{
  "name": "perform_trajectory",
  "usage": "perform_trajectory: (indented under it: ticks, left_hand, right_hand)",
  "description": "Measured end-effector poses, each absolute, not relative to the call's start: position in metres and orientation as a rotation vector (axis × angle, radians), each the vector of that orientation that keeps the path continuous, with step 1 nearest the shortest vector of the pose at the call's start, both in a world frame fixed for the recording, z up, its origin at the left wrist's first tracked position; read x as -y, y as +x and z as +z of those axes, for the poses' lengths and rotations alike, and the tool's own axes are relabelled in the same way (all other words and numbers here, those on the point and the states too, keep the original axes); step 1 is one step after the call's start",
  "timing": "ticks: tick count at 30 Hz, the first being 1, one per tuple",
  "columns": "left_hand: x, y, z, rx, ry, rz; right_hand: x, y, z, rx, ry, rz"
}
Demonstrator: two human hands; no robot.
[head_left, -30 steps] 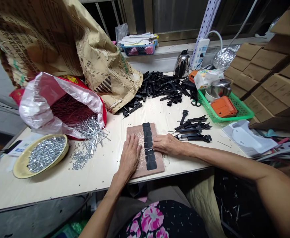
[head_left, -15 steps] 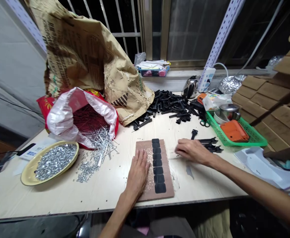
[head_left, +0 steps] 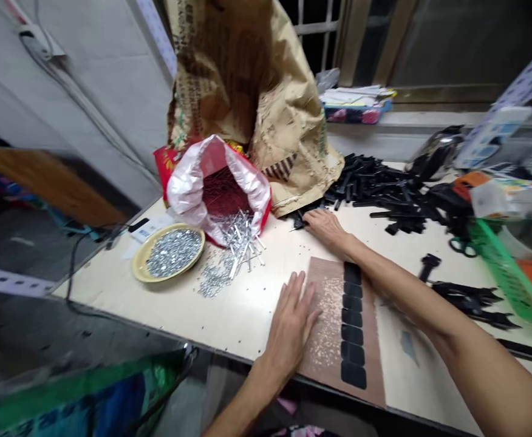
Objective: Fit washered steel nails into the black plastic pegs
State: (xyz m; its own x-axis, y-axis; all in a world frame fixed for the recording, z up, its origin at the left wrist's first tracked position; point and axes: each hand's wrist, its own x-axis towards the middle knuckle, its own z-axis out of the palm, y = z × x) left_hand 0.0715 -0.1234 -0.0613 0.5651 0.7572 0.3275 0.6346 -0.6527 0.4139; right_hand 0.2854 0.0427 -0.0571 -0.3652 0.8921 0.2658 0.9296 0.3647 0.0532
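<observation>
My left hand [head_left: 291, 318] rests with fingers stretched out at the left side of a brown board [head_left: 373, 364]. A column of black rounded-square pads [head_left: 352, 334] runs down this board, beside a patch of pale flecks. My right hand [head_left: 327, 230] reaches across the table to a small black plastic part [head_left: 297, 220] near the paper sack's lower edge. Its fingers are curled at the part's end; the thumb is hidden. A heap of similar black parts [head_left: 375, 182] lies just behind and to the right.
A yellow bowl [head_left: 136, 267] of small metal pieces stands left, beside a white-and-red bag [head_left: 186, 188] spilling metal nails. Behind stands a large brown paper sack [head_left: 293, 121]. At right are more black parts [head_left: 469, 297], scissors [head_left: 463, 246] and a green basket [head_left: 503, 273].
My right hand has moved from beside the board's right edge to the black part by the sack. My left hand stays at the board. The view has turned left.
</observation>
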Motion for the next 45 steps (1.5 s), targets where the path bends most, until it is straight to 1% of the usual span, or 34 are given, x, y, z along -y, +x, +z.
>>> perform_trajectory:
  ticks: [2, 4, 9, 13, 16, 21, 28, 36, 42, 45]
  left_hand:
    - [0.116, 0.04, -0.052, -1.426, 2.424, 0.877]
    - [0.105, 0.006, -0.048, -1.705, 2.334, 0.942]
    - [0.08, -0.045, -0.057, -2.038, 2.289, 0.794]
    - [0.071, -0.048, -0.064, -2.126, 2.308, 0.619]
    - [0.069, -0.044, -0.064, -2.17, 2.368, 0.523]
    - [0.069, -0.038, -0.063, -2.184, 2.489, 0.435]
    - [0.062, -0.044, -0.069, -2.134, 2.604, 0.506]
    - [0.06, -0.054, -0.067, -1.953, 2.608, 0.476]
    - [0.067, -0.054, -0.066, -1.844, 2.565, 0.56]
    - [0.079, -0.051, -0.069, -1.759, 2.531, 0.658]
  right_hand:
    - [-0.056, 0.287, -0.073, 2.449, -1.606, -0.304]
    - [-0.058, 0.292, -0.083, 2.459, -1.558, -0.325]
    - [-0.04, 0.304, -0.09, 2.397, -1.503, -0.308]
    - [-0.018, 0.311, -0.085, 2.308, -1.561, -0.179]
    - [-0.001, 0.314, -0.079, 2.279, -1.614, -0.162]
    - [0.032, 0.308, -0.067, 2.166, -1.638, -0.123]
    - [0.098, 0.279, -0.041, 2.091, -1.6, 0.049]
    - [0.147, 0.245, -0.044, 1.938, -1.623, 0.179]
    - [0.167, 0.22, -0.044, 1.853, -1.6, 0.163]
    - [0.19, 0.213, -0.049, 1.828, -1.597, 0.061]
